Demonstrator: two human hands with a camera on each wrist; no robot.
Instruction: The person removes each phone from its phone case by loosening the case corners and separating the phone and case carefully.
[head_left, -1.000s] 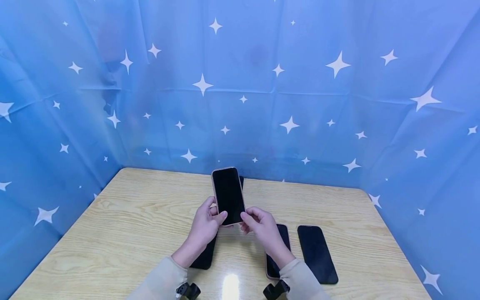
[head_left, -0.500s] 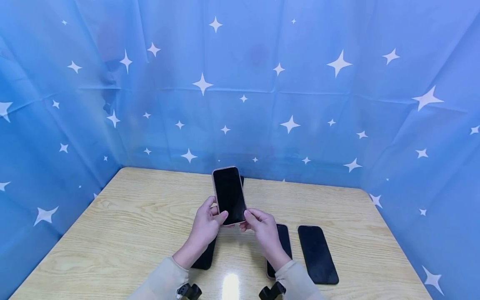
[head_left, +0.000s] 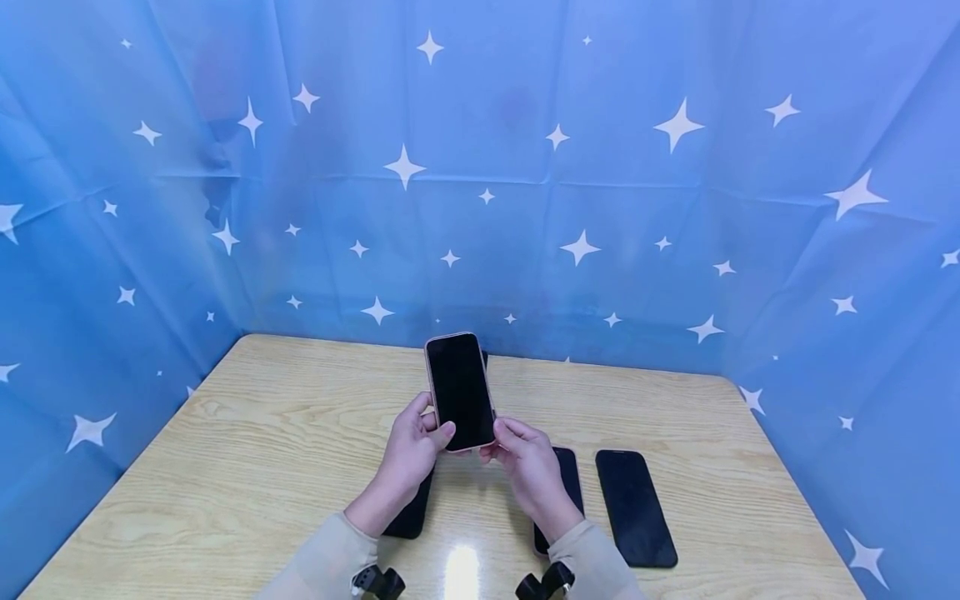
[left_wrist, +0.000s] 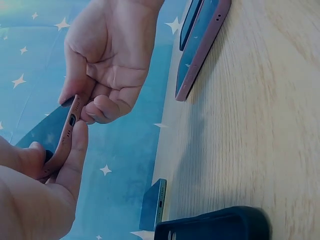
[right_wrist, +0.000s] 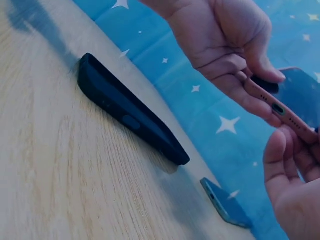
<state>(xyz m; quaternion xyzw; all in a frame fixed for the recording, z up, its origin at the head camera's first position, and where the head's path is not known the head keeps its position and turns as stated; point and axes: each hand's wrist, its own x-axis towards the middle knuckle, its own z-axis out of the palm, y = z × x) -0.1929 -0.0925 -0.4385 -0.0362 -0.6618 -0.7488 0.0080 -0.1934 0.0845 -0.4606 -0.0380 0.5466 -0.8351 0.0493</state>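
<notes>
A smartphone in a pink case (head_left: 460, 387), its dark screen facing up, is held tilted above the table by both hands. My left hand (head_left: 408, 454) grips its lower left corner, thumb on the screen's edge and fingers behind. With thumb and fingers, my right hand (head_left: 525, 462) pinches the lower right corner. In the left wrist view the case's bottom edge (left_wrist: 72, 120) shows a charging port opening between the hands. Beneath my left hand, a black phone case (right_wrist: 125, 110) lies on the table with its hollow side up. The back of the held phone is hidden.
Under my right wrist lies another phone with a pink edge (head_left: 567, 479), partly covered. A black phone (head_left: 637, 508) lies to its right. Farther back, a phone (right_wrist: 225, 202) is mostly hidden behind the held one in the head view. A blue starred curtain (head_left: 480, 167) surrounds the wooden table (head_left: 300, 400).
My right thumb has slid slightly right along the phone's lower corner, and my right wrist has moved a little left. The held phone has shifted slightly right; my left hand keeps its grip.
</notes>
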